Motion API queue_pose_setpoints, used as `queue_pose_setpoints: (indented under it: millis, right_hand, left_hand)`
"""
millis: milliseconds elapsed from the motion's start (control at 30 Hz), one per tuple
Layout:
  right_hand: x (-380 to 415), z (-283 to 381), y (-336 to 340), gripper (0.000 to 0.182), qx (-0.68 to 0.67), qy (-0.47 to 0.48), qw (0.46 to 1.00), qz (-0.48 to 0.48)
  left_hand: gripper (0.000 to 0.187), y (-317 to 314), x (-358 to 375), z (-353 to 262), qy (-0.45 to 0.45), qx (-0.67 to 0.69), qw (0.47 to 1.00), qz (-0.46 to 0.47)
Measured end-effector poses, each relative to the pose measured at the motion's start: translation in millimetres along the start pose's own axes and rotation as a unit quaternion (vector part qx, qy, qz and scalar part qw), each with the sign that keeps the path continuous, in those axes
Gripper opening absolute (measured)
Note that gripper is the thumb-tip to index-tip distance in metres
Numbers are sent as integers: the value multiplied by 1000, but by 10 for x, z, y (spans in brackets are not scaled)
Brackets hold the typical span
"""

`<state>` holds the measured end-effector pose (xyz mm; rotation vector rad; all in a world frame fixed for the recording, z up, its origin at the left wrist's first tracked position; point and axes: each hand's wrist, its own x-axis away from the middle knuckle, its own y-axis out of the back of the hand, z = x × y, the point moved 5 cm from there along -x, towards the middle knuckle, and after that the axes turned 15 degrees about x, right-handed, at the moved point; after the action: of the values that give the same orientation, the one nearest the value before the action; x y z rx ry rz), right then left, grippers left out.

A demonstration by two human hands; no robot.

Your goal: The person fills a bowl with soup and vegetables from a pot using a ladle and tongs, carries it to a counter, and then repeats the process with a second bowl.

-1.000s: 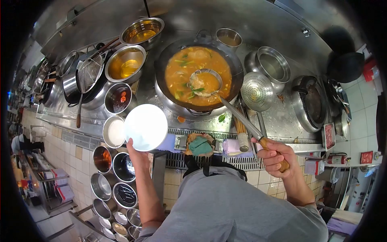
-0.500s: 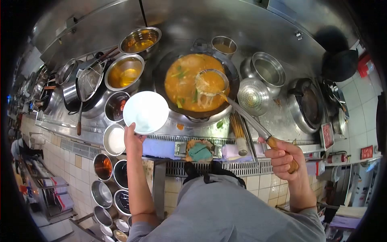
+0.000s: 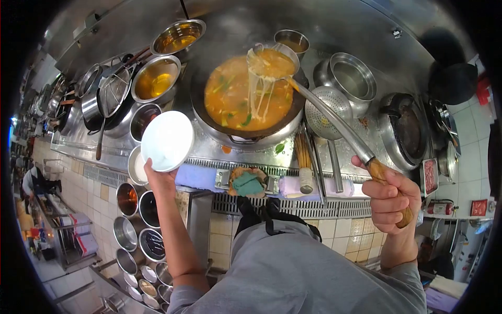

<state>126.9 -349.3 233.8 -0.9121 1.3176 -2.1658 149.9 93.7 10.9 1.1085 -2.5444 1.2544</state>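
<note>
My right hand is wrapped round the wooden handle of a long ladle. The ladle's bowl is raised above the wok, full of orange soup with green vegetable pieces. Pale noodles hang from the bowl's rim down into the soup. In my left hand is a white bowl, gripped at its near edge and tilted, left of the wok. Nothing shows inside the white bowl. My left fingers are partly hidden beneath it.
A perforated strainer lies right of the wok, beside a bamboo brush. Metal bowls of yellow liquid stand at the left. Several seasoning pots stand lower left. A green cloth lies at the stove's front edge.
The ladle has risen out of the soup, lifting noodles that now hang in strands. My right hand has moved right and slightly outward. The white bowl has shifted a little left.
</note>
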Motion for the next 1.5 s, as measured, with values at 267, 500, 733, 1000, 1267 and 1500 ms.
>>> queue_pose_setpoints:
  millis: [267, 500, 733, 1000, 1267, 1500]
  right_hand:
    - [-141, 169, 305, 43, 3, -58, 998, -18]
    - [-186, 91, 82, 41, -41, -55, 998, -2]
    - [-70, 98, -520, 48, -47, 4, 995, 87]
    - [-130, 270, -1117, 60, 22, 12, 984, 174]
    - [-207, 404, -1586, 66, 116, 52, 981, 147]
    - [-348, 432, -1558, 66, 99, 38, 983, 152]
  left_hand:
    - [55, -59, 180, 79, -25, -39, 998, -35]
    - [63, -499, -254, 218, 29, -32, 998, 43]
    - [55, -920, -626, 190, 24, -70, 995, 60]
    - [50, -1041, -905, 353, 33, -61, 994, 79]
    - [48, -1093, -1028, 566, 40, -86, 993, 73]
    - [51, -1030, -932, 347, -10, -103, 994, 34]
